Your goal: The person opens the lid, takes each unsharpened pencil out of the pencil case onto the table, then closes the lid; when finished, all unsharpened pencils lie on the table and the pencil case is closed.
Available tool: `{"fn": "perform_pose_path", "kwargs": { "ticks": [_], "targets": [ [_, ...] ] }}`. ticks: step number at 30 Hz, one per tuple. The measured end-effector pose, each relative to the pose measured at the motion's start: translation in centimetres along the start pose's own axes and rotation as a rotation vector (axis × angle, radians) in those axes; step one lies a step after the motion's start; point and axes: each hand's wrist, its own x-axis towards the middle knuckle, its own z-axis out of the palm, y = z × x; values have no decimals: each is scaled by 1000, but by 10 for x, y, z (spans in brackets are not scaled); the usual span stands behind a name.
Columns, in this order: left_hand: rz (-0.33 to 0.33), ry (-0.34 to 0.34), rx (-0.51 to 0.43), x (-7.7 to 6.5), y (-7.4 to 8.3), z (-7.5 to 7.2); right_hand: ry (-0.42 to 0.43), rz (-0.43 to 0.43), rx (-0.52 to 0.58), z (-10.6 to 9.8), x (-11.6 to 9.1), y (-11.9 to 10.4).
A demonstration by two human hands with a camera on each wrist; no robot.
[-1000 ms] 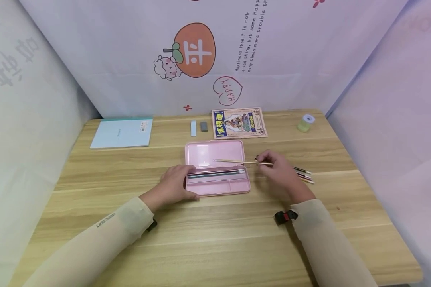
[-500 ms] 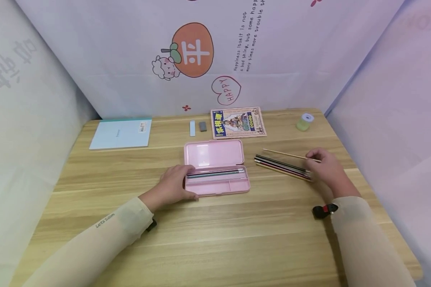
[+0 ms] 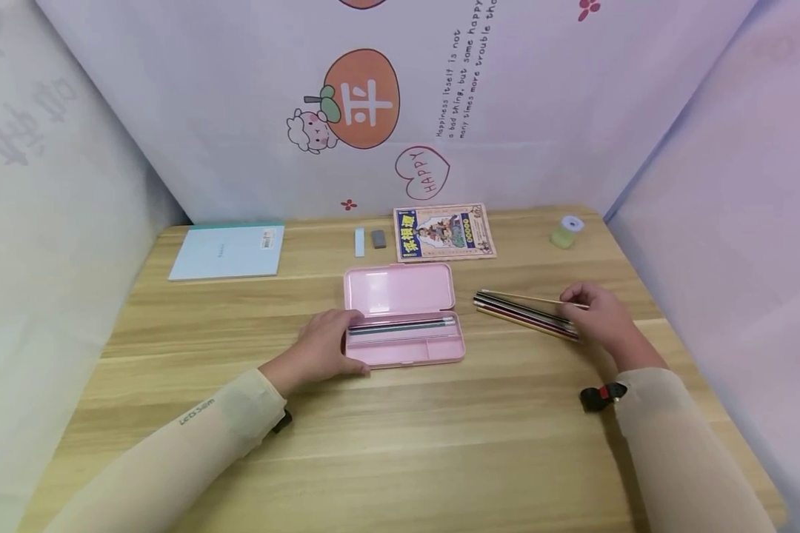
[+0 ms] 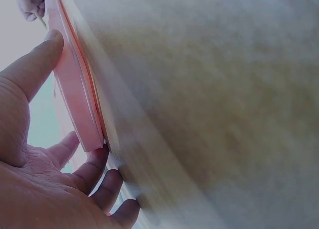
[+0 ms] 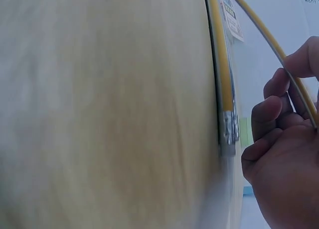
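At its left end, my left hand (image 3: 320,345) holds an open pink pencil case (image 3: 398,289), thumb along the front side, as the left wrist view shows on the case's edge (image 4: 75,84). Several dark pencils (image 3: 400,326) lie in its rear compartment. My right hand (image 3: 600,318) pinches a thin yellow pencil (image 3: 533,298) between thumb and finger, a little above a row of pencils (image 3: 523,315) on the table. In the right wrist view the pinched pencil (image 5: 266,35) slants above a yellow pencil (image 5: 224,79) with a metal-banded end.
Behind the case lie a light blue strip (image 3: 359,242), a grey eraser (image 3: 378,239) and an illustrated booklet (image 3: 445,232). A pale blue notebook (image 3: 227,252) sits at the back left. A small green-and-white round container (image 3: 567,232) stands at the back right.
My right hand has carried the yellow pencil from over the case rightward to the pencil row, and its far end has come down towards the row. The left hand has stayed on the case.
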Motion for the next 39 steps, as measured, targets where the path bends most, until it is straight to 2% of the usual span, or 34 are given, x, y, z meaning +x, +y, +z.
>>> {"fn": "perform_pose_path", "kwargs": {
  "ticks": [3, 10, 26, 32, 39],
  "targets": [
    [0, -2, -4, 0, 2, 0, 2, -11, -42, 0, 0, 0],
    [-13, -1, -7, -2, 4, -2, -73, -15, -70, 3, 2, -2],
    [-37, -9, -14, -4, 6, -2, -82, -47, -150, 9, 8, -6],
    [-28, -1, -11, -4, 7, -2, -97, -26, -186, 10, 13, -6],
    [-23, -3, -6, -4, 5, -2, -130, -36, -171, 10, 12, -12]
  ]
}}
